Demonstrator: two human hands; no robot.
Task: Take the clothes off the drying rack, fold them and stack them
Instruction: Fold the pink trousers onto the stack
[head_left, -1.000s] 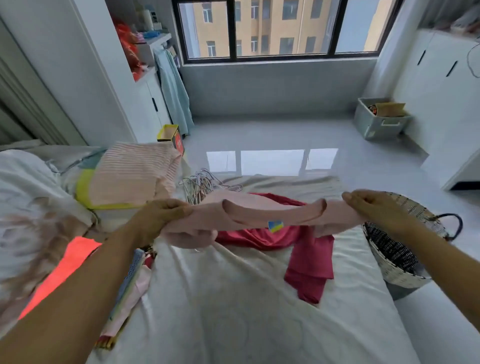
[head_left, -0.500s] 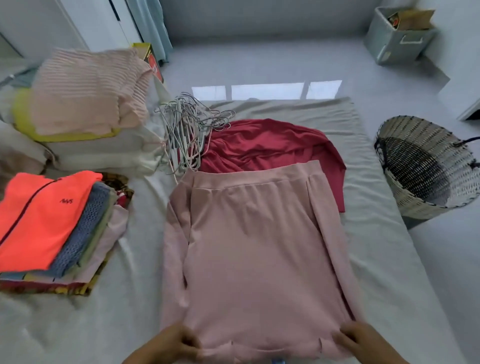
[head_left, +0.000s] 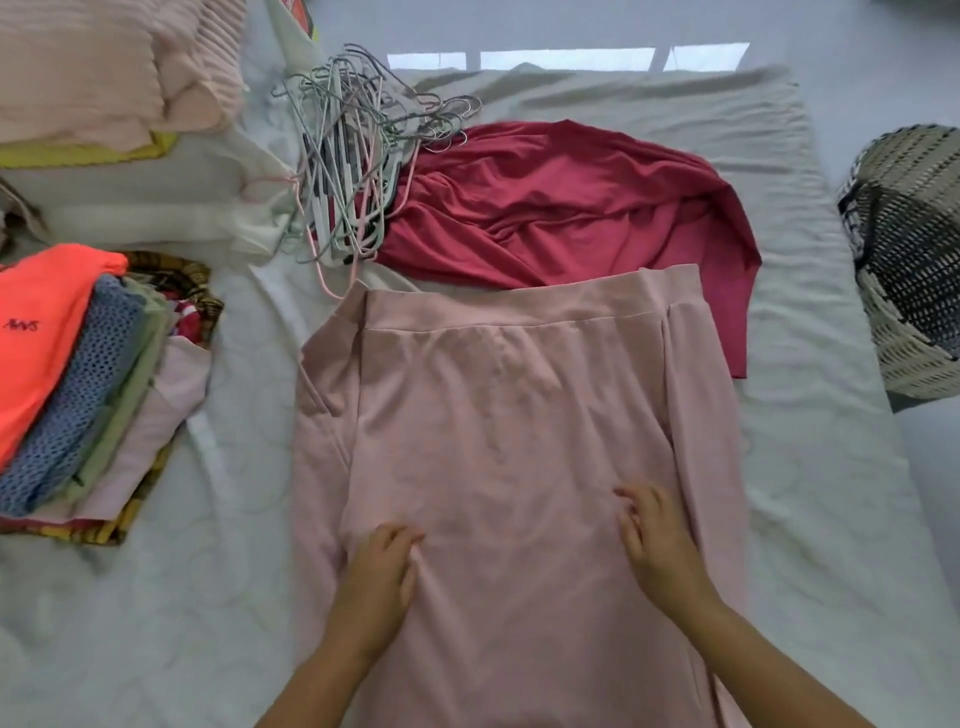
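The pink top (head_left: 509, 415) lay flat on the bed (head_left: 810, 467), its far hem overlapping a red garment (head_left: 561, 202). The left hand (head_left: 379, 571) and right hand (head_left: 657, 545) rested on it, fingers relaxed. A stack of folded clothes (head_left: 78, 374) sat to the left, hangers (head_left: 348, 156) beyond.

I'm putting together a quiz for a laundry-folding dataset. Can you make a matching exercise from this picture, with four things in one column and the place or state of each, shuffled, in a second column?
Things
1. pink garment
2. red garment
3. orange top
4. woven basket

Place or state
a. tops the folded stack at the left
b. stands beside the bed, off its right edge
c. lies flat under the left hand and right hand
d. lies crumpled next to the hangers

Pairs: 1-c, 2-d, 3-a, 4-b
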